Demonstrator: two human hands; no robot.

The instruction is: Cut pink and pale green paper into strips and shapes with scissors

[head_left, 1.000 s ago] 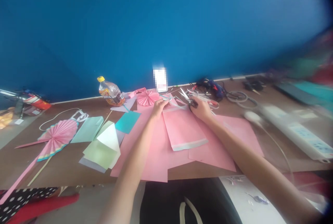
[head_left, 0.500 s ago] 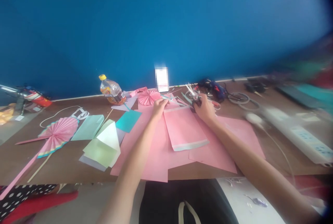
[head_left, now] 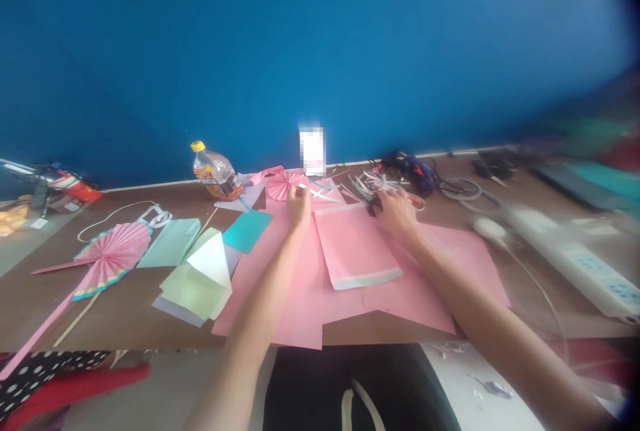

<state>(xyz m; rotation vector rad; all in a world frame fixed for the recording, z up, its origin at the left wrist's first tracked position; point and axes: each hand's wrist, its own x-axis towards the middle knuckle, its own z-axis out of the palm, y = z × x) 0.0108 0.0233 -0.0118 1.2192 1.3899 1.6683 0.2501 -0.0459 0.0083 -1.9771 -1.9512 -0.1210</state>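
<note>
My left hand (head_left: 299, 205) is closed beside the pink pleated paper rosette (head_left: 286, 185), with a thin white paper strip (head_left: 316, 193) at its fingertips. My right hand (head_left: 396, 212) is curled over a dark-handled tool that looks like scissors (head_left: 373, 205); its blades are hard to make out. Just beyond those fingers is a heap of pale paper strips (head_left: 381, 181). Between my hands lies a pink sheet with a whitish lower edge (head_left: 357, 244), on top of larger pink sheets (head_left: 295, 304).
To the left are a pink pleated fan (head_left: 113, 257), folded green paper (head_left: 197, 284), a teal sheet (head_left: 247, 231) and a tilted bottle (head_left: 216, 174). A blurred-out upright white rectangle (head_left: 313, 151) stands by the blue wall. A cable coil (head_left: 467, 192) and power strip (head_left: 575, 264) are to the right.
My left hand has drawn slightly left, towards the rosette. My right hand has lowered a little, and the pale strips that stuck up by it now lie flatter in the heap.
</note>
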